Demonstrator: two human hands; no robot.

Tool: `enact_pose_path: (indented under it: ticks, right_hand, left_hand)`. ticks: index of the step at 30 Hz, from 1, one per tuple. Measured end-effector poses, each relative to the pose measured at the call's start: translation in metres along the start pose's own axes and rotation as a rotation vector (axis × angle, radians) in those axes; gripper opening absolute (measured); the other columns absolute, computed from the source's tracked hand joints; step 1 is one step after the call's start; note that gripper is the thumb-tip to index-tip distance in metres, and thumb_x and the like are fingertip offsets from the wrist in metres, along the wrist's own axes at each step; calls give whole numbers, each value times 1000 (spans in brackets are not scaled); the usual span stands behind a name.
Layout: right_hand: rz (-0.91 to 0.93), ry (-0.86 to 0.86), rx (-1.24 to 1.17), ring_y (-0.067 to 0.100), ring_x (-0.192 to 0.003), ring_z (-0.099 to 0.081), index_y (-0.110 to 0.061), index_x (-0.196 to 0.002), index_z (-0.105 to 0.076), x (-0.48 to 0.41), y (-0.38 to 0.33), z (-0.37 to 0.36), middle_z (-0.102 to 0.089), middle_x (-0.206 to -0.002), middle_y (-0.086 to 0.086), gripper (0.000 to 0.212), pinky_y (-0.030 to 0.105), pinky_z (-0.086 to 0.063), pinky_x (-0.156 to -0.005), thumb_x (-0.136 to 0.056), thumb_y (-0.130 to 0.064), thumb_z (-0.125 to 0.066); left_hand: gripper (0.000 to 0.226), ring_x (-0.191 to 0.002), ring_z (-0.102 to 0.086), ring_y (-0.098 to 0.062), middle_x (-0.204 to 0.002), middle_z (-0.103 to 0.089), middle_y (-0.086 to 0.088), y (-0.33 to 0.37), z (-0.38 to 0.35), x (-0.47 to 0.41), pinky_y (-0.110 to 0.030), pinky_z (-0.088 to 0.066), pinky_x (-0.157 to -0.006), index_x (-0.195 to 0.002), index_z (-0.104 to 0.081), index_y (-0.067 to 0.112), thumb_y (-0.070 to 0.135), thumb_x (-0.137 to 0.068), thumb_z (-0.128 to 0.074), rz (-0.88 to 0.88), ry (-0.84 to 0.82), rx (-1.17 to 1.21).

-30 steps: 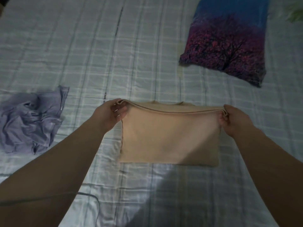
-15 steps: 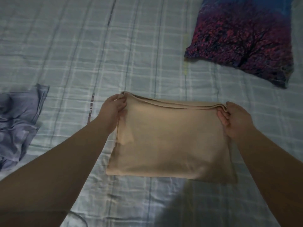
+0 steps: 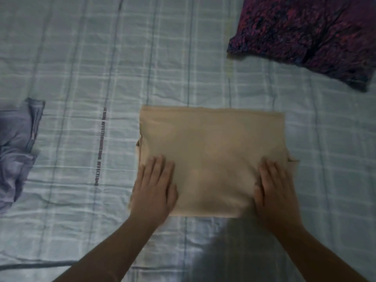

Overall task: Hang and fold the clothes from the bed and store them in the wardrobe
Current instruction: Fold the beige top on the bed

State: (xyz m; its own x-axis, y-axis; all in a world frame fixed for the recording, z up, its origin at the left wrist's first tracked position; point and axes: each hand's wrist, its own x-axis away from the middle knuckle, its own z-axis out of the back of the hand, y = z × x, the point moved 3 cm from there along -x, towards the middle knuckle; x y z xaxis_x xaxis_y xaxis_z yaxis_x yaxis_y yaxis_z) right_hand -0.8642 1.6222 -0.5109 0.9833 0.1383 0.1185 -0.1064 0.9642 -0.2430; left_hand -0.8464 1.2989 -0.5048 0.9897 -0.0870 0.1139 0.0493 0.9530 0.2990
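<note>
While both palms lie flat on it, the beige garment (image 3: pixel 211 151) sits folded into a tidy rectangle pretty much in the middle of the bed sheet (image 3: pixel 101 58). The cloth looks soft, matte and smooth, with barely a wrinkle across the top. Its far edge is straight, but little bits of the under layers poke out at the left and right sides, so the stack isn't perfectly square.

The left hand (image 3: pixel 154 190) rests on the near left corner with its fingers straight and close together, pointing away from the person. It grips nothing and just presses on the fabric. The right hand (image 3: pixel 274 190) does the same on the near right corner, flat, with fingers slightly spread and nothing pinched or held. Bare forearms come in from the bottom edge.

The sheet is pale blue-grey with a plaid grid of white and darker lines, and it's a bit crinkled closer to the person. A strip of dark printed lettering (image 3: pixel 100 147) runs lengthwise just left of the folded piece, too blurry to read properly.

Over at the left edge, a lavender garment (image 3: pixel 14 147) lies crumpled in a heap full of deep folds, well apart from the beige one. At top right there's a puffy pillow (image 3: pixel 305 31) in a blotchy dark purple and pink print, partly cut off by the frame.
</note>
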Motion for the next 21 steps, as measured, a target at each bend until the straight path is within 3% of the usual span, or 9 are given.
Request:
enact_pose_path:
  ticks: [5,15,18,21]
  right_hand:
    - [51,-49,-38,30,-149,-20,-3,-150,-33,10,10,-8,-27,-159,16,62,50,-23,-119,-95,-32,-37]
    - [28,-51,-125,29,-148,-24,-5,-148,-38,8,15,-7,-32,-157,15,61,50,-26,-117,-94,-32,-40]
    - [-91,26,-273,34,-140,-37,-3,-141,-45,18,19,7,-42,-149,19,60,46,-29,-116,-91,-36,-45]
    - [-385,148,-390,35,-129,-43,0,-133,-50,35,25,20,-49,-138,22,58,41,-31,-112,-82,-28,-49]
  left_hand:
    - [60,-150,-18,-33,-160,-25,-16,-22,-23,25,-55,-25,-117,-152,-34,14,39,-98,-34,-40,-81,-84]
    - [62,-149,-21,-29,-160,-28,-10,-18,-17,22,-55,-23,-117,-151,-38,17,38,-93,-39,9,-71,-61]
    - [56,-145,-30,-31,-150,-44,-10,-11,4,18,-55,-20,-118,-143,-48,10,33,-91,-44,10,4,0]
    - [43,-126,-48,-37,-128,-58,-15,22,22,0,-46,-34,-113,-126,-58,1,22,-89,-48,-189,61,110]
